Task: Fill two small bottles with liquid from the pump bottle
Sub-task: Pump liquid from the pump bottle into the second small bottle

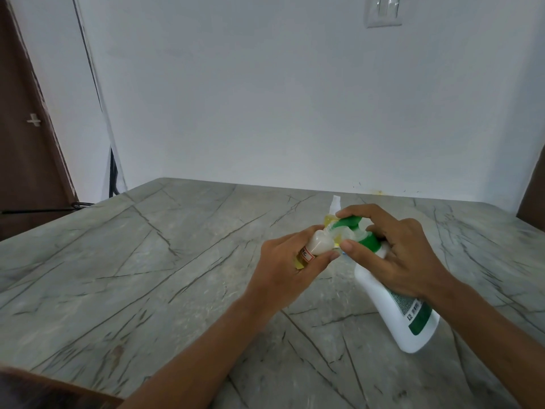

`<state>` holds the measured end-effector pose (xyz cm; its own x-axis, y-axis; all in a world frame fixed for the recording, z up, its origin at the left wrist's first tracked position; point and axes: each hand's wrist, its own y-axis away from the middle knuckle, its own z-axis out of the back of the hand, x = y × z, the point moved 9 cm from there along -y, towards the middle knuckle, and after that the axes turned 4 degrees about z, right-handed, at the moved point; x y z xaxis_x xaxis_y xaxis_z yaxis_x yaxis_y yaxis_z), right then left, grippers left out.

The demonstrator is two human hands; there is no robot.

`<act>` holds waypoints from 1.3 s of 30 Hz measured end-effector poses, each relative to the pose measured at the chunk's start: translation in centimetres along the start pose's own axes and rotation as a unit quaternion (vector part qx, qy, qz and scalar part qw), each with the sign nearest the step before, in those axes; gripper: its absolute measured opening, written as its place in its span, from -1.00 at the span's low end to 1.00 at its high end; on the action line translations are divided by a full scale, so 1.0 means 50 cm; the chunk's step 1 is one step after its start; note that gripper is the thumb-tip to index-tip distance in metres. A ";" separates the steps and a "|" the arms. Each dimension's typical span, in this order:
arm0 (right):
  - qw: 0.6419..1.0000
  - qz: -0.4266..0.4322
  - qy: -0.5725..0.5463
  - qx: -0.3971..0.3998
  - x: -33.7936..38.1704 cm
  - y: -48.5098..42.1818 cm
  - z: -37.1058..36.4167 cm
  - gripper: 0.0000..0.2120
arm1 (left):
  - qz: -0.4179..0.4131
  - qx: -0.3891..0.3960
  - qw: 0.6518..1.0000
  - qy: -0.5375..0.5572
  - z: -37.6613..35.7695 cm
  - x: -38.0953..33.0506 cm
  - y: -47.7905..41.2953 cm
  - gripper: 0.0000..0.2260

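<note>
Gripping a small bottle [317, 245] above the middle of the desk [147, 261], the left hand [290, 261] has its fingers [298, 242] and thumb curled round the labelled body, and the bottle is tilted with its mouth towards the right. The right hand [407, 255] grasps the green pump head [351, 222] of the white pump bottle [398, 314], forefinger on top and thumb below. The nozzle meets the small bottle's mouth, though blur hides the exact contact. The pump bottle leans to the left, its base at the near right of the desk. A second small bottle [335, 203], with a pale spray top and yellow liquid, stands just beyond the hands. Farther back are a white wall [265, 98], a brown door [23, 128] at left and a switch plate [383, 10].
</note>
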<state>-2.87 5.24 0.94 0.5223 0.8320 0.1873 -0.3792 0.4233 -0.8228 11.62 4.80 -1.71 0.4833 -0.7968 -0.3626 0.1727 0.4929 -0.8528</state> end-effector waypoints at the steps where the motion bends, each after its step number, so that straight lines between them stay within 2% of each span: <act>1: 1.000 0.000 -0.008 0.005 -0.002 0.002 -0.001 -0.61 | -0.001 0.001 1.000 -0.002 0.000 -0.001 0.000 -0.64; 10: 1.000 -0.011 -0.016 0.005 0.006 -0.004 0.000 -0.61 | 0.005 0.001 1.000 -0.007 -0.002 0.004 0.001 -0.65; 22: 0.999 -0.028 -0.022 -0.021 -0.006 -0.004 0.008 -0.77 | -0.006 0.021 1.000 -0.011 -0.014 0.006 0.007 -0.62; 30: 1.000 -0.006 0.005 0.005 -0.003 0.001 -0.005 -0.63 | 0.013 -0.002 1.000 -0.003 -0.001 0.004 0.001 -0.65; 39: 1.000 -0.019 -0.009 -0.009 0.006 -0.006 0.001 -0.65 | 0.015 -0.007 1.000 -0.004 -0.001 0.004 0.001 -0.64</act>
<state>-2.65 5.39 1.30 0.5226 0.8215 0.2281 -0.3460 0.4489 -0.8239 11.68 4.65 -1.84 0.4944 -0.7789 -0.3858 0.1457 0.5118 -0.8467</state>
